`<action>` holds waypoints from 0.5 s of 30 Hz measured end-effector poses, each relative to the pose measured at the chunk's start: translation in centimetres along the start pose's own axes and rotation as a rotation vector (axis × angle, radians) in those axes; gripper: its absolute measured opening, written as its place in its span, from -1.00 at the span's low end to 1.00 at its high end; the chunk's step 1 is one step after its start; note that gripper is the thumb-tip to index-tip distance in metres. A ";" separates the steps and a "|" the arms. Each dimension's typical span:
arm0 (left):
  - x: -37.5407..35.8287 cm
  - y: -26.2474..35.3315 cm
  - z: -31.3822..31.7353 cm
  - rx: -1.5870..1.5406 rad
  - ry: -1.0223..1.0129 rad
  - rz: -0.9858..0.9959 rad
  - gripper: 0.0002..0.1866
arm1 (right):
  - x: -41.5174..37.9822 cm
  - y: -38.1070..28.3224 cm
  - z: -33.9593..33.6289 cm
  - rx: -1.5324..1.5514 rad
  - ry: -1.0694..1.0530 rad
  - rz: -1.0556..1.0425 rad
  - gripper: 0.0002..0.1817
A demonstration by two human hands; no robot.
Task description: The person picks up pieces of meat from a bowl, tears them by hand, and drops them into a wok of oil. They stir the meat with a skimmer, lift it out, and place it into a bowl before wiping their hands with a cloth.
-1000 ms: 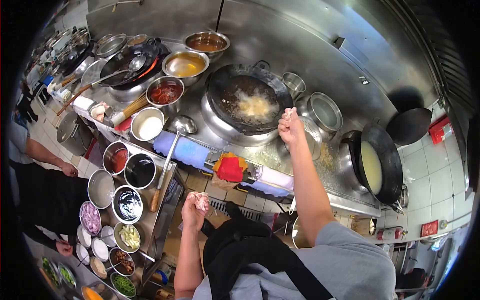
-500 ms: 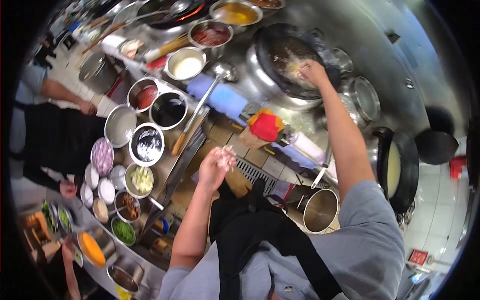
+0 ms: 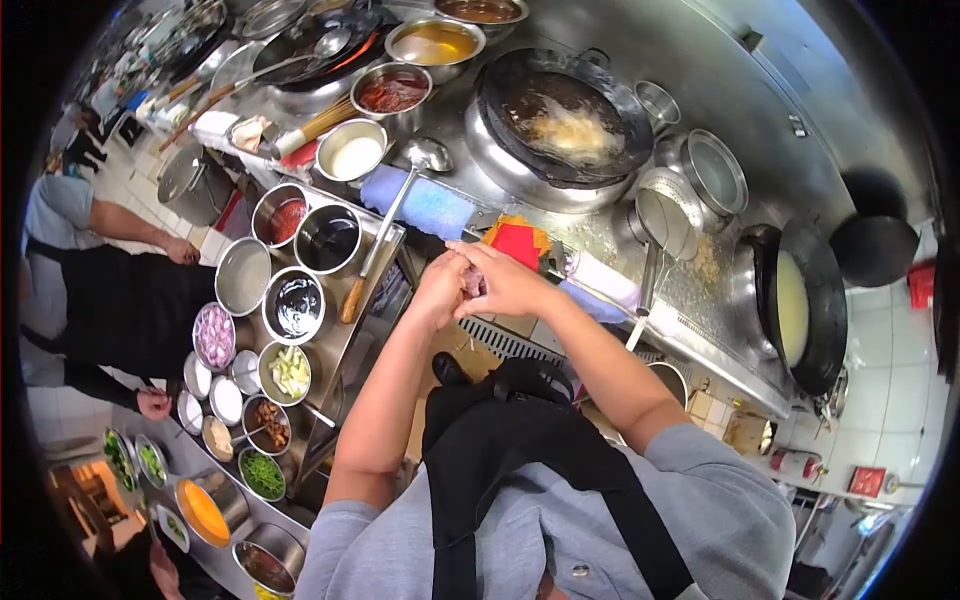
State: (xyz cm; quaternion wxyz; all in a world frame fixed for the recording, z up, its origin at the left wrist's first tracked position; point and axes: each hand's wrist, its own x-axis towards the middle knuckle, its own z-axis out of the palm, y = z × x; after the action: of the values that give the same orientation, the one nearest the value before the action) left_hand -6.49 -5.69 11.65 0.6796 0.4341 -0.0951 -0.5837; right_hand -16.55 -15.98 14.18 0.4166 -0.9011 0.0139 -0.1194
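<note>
My left hand [image 3: 440, 288] and my right hand [image 3: 508, 284] meet in front of my apron. Closed between them is a clump of pale pink raw meat pieces [image 3: 473, 282], mostly hidden by the fingers. Beyond my hands, a black wok [image 3: 632, 130] sits on a round steel burner ring. Dark oil fills it, and a pale foaming patch of frying food [image 3: 572, 135] bubbles in the oil. Just past my fingertips lies a red and yellow cloth [image 3: 515, 243] at the counter edge.
A ladle [image 3: 428, 155] rests across a blue towel [image 3: 425, 203]. Left stand a bowl of dark liquid [image 3: 330, 238], chopped onion [image 3: 214, 335] and other ingredient bowls. A mesh skimmer [image 3: 662, 225] and second wok [image 3: 825, 330] are right. A co-worker's hand [image 3: 182, 250] is left.
My right hand has come back from over the wok to my left hand, closing on the meat there. The oil now shows a wider foaming patch. The view has shifted slightly.
</note>
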 end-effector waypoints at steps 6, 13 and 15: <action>0.9 -0.5 1.5 0.198 0.169 -0.132 -0.80 | -3.2 2.7 0.9 -0.155 0.299 0.211 -0.79; 2.2 -2.1 2.6 0.674 -0.113 0.100 -0.76 | -4.8 1.7 -2.6 -0.282 0.315 0.295 -0.87; 2.4 -2.4 3.3 0.779 -0.081 0.163 -0.81 | -4.8 1.8 -3.6 -0.261 0.260 0.226 -0.87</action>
State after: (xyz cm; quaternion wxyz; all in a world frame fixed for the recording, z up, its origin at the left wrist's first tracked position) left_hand -9.59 -9.27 11.01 0.5040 0.6270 -0.3702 -0.4647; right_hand -21.89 -19.24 14.07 0.3017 -0.9172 0.1840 -0.1841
